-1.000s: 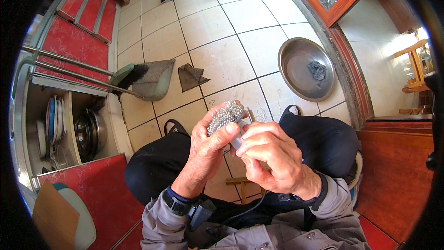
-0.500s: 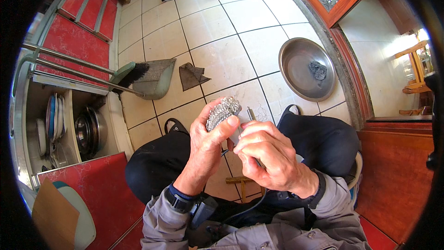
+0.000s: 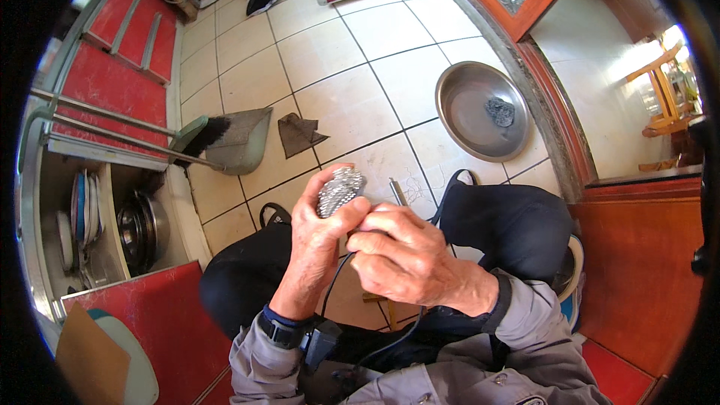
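A silvery steel wool scouring ball (image 3: 341, 192) is gripped in my left hand (image 3: 309, 234), with the thumb bent across its near side. Close against that thumb, my right hand (image 3: 409, 256) is closed, its fingertips pinched together; what they hold is hidden. Just beyond the right knuckles shows a short metal rod (image 3: 397, 192); I cannot tell whether it is in the hand or on the floor. Fine loose strands (image 3: 415, 189) lie on the tiles beside it. A dark cord (image 3: 330, 279) runs below my hands.
To the right, a round metal basin (image 3: 459, 129) holds a dark grey scouring pad (image 3: 499, 111). A grey rag (image 3: 300, 135) and a dustpan (image 3: 244, 139) with a brush lie to the left. An open cupboard (image 3: 111, 214) there holds plates and pans. Wooden door frames stand at right.
My hands have come closer together, the right moving left against the left thumb. The scouring ball has turned slightly in my left hand. The whole view has shifted a little.
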`<state>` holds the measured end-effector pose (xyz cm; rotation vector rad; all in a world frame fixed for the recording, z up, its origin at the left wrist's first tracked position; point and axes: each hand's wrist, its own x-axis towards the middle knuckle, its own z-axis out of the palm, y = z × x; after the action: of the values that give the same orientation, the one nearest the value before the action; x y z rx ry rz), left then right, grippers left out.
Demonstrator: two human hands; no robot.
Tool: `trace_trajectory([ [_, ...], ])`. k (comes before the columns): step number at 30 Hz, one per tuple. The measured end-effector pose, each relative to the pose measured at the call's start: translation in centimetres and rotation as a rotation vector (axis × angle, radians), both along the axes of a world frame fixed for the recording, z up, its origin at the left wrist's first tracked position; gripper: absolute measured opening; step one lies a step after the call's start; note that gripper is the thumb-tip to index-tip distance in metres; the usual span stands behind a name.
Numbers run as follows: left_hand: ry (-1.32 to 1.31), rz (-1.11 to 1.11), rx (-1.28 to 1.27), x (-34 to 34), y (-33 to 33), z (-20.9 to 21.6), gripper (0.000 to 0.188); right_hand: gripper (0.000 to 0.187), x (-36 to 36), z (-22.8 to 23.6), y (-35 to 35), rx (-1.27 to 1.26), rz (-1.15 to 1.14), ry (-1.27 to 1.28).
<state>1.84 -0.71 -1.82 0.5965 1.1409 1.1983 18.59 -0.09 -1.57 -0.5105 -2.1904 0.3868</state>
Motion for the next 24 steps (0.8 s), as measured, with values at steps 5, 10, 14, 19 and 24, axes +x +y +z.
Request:
trace_trajectory([
  [5,0.055,0.156,0.034,0.0,0.4,-0.2,0.048,0.015,-0.1,0.1,-0.7,-0.035,0.043,-0.059],
  [10,0.336,0.235,0.080,-0.2,0.6,-0.5,0.055,0.017,0.7,0.6,-0.6,-0.154,0.086,-0.029],
  [14,0.612,0.238,0.286,0.2,0.6,-0.8,0.055,0.023,1.5,0.4,0.7,-0.334,-0.113,0.174],
  [19,0.934,0.130,0.514,0.4,0.3,-0.7,0.060,0.042,1.5,-0.3,1.5,-0.550,-0.176,0.166],
  [24,1.014,0.135,0.663,0.7,0.0,-0.8,0.081,0.043,1.5,-0.5,1.8,-0.915,-0.027,0.271],
])
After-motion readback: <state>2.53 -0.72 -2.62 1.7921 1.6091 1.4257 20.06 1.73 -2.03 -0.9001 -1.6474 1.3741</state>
